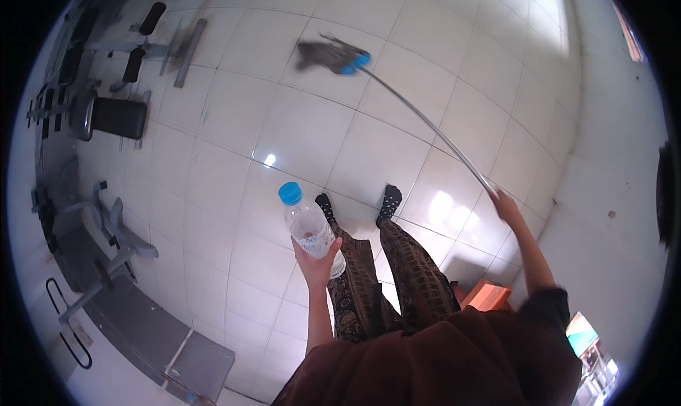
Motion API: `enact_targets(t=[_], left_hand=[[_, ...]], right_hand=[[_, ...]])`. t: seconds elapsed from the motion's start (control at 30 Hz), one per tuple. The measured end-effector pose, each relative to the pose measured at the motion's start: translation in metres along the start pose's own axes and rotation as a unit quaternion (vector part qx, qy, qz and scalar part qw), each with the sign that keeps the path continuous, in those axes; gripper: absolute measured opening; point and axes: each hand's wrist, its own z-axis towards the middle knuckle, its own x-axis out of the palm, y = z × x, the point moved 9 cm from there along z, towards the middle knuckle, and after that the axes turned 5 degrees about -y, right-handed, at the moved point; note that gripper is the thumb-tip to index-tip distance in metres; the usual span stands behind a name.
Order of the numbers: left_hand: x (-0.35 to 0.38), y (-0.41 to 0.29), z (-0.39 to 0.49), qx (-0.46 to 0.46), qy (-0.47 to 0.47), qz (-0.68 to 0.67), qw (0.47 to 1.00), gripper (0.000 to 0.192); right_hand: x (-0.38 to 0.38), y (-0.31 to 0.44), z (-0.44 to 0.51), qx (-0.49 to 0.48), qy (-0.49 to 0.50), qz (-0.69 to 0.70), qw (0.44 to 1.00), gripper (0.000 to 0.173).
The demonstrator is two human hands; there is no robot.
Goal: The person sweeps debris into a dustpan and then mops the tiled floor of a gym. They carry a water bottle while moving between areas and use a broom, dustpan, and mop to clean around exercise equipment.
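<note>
My left hand (316, 265) is wrapped around a clear plastic bottle (308, 225) with a blue cap, held upright in front of my left leg. The bottle bears writing and has drops on its wall. On the right, my right hand (506, 210) grips the end of a long metal mop handle (431, 124). The handle slants away to a blue mop clamp (355, 64), from which a dark grey mop head (322, 55) trails over the white tiled floor (314, 124). The mop head is blurred.
Gym machines with a black padded seat (119, 117) and grey metal frames (122, 252) line the left side. A grey ledge (133, 321) runs at lower left. An orange object (487, 295) lies behind my right leg. A white wall (612, 166) bounds the right.
</note>
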Motion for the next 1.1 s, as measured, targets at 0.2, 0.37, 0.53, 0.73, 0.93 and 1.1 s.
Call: enact_targets(t=[0.2,0.37,0.53,0.73,0.93,1.1], left_hand=[[0.017,-0.01,0.037,0.024,0.088,0.012,0.996,0.066],[0.021,-0.027,0.064,0.045,0.163,0.051,0.984,0.064],[0.009,-0.042,0.083,0.079,0.176,0.066,0.979,0.063],[-0.015,-0.043,0.098,0.074,0.18,0.029,0.981,0.063],[-0.069,-0.026,0.116,0.034,0.119,0.04,0.992,0.067],[-0.136,-0.014,0.131,0.052,0.039,0.075,0.995,0.069]], right_hand=[[-0.023,-0.169,-0.27,0.328,0.036,-0.065,0.942,0.044],[0.018,-0.16,-0.27,0.356,-0.016,-0.05,0.933,0.036],[0.059,-0.112,-0.235,0.389,-0.049,-0.019,0.92,0.032],[0.013,0.016,-0.24,0.293,-0.015,0.016,0.956,0.034],[-0.024,0.17,-0.165,0.158,0.034,-0.036,0.986,0.04],[-0.008,0.31,-0.021,-0.005,0.019,-0.033,0.999,0.04]])
